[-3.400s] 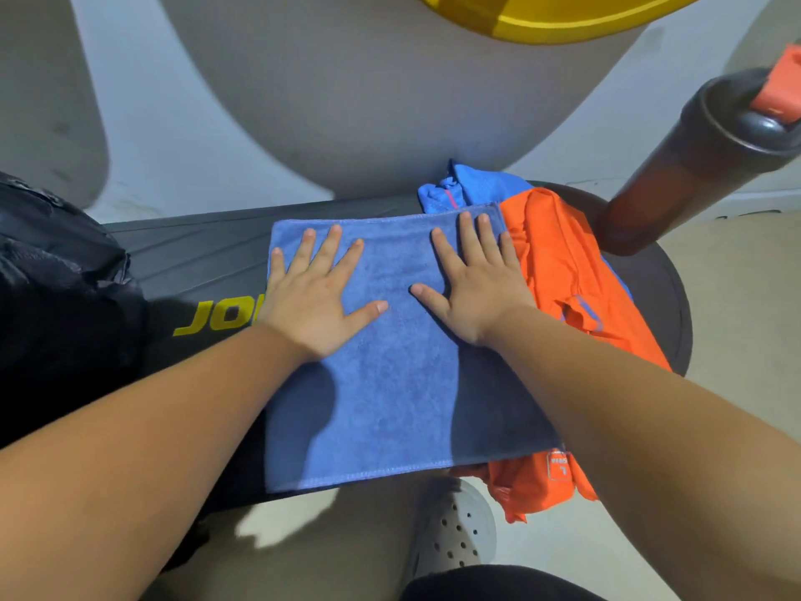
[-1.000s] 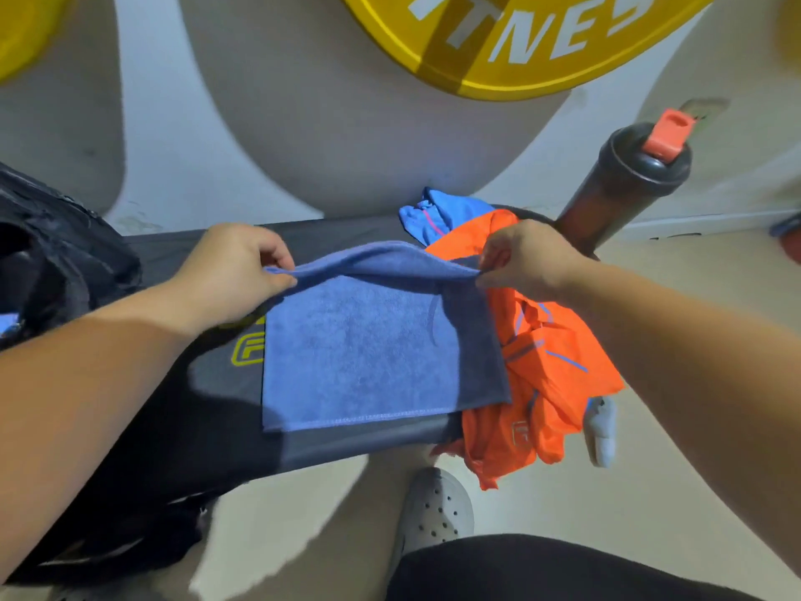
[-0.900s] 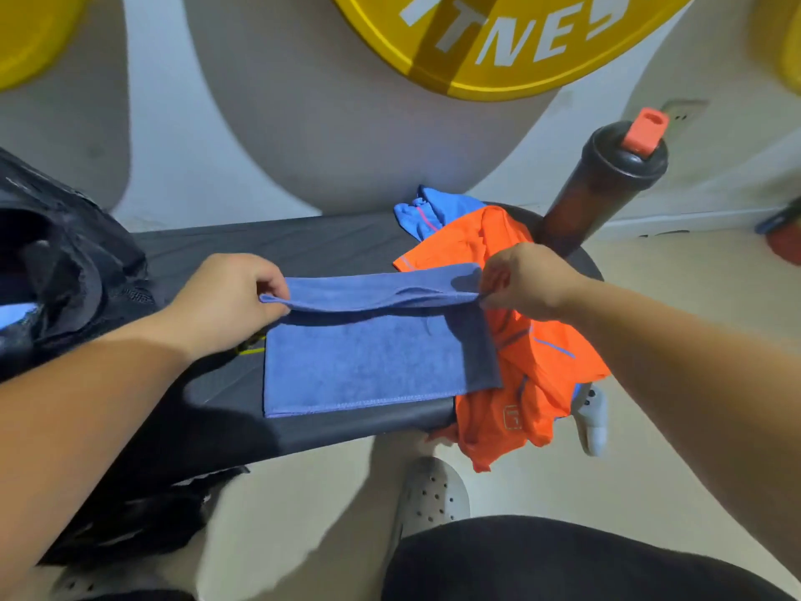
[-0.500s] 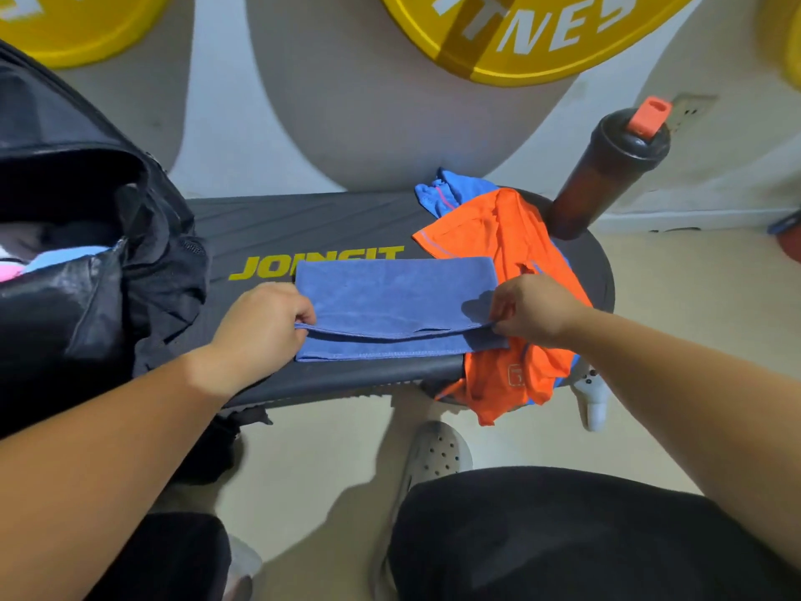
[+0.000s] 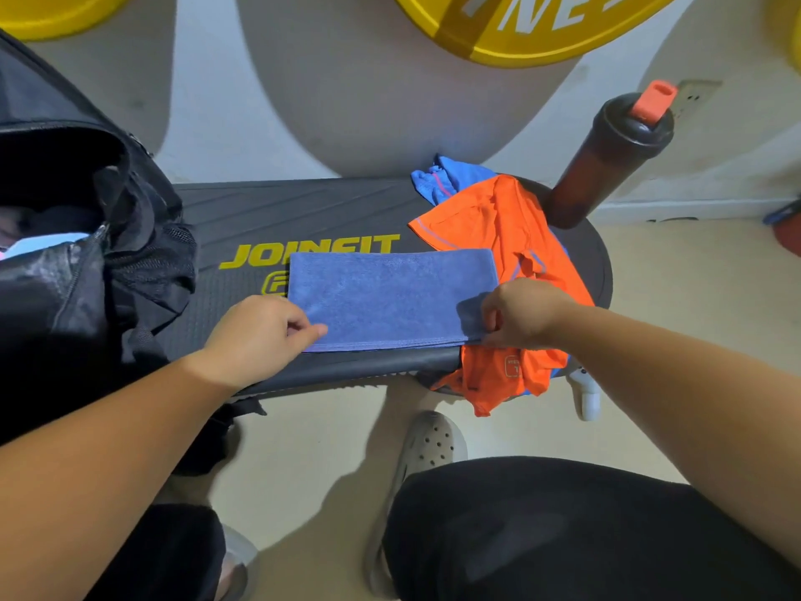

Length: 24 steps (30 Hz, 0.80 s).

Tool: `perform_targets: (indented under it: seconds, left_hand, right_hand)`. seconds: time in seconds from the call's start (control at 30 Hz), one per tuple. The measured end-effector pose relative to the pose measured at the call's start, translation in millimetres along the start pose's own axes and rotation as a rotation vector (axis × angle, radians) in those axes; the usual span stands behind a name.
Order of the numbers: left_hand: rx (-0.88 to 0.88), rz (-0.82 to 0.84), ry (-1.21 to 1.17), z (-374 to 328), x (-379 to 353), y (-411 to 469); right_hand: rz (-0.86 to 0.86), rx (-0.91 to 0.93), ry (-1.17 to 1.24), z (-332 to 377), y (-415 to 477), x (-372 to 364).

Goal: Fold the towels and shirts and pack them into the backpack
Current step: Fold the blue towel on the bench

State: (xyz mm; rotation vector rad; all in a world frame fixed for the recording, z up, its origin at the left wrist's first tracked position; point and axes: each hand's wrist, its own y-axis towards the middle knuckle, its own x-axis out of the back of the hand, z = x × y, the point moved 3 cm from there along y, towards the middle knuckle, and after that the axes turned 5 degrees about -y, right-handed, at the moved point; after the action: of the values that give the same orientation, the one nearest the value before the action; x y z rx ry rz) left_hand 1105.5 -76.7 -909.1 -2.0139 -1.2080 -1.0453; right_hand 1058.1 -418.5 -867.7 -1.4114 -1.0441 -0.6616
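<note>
L hand pinching near-left corner of folded blue towel; R hand pinching near-right corner. Towel lying flat on bench, overlapping orange shirt.

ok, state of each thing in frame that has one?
blue terry towel: folded into a strip, flat on the black bench.
orange synthetic shirt: unfolded, crumpled, partly under the towel.
bright blue garment: bunched behind the shirt.
black fabric backpack: unzipped, open.
dark cylindrical shaker bottle: upright, lid on.
left hand: grip pinches towel's near left corner.
right hand: grip pinches towel's right end.
</note>
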Motion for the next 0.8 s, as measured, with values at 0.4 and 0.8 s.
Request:
perform_targets:
  seconds: [0.4, 0.8]
  left_hand:
    - [0.07, 0.023, 0.338, -21.0, -51.2, 47.4]
    - [0.115, 0.05, 0.323, -8.3, -60.3, 48.0]
  right_hand:
    - [-0.171, -0.034, 0.112, 79.7, 81.7, -1.5]
    - [-0.351, -0.298, 0.162, 46.6, 74.7, -43.8]
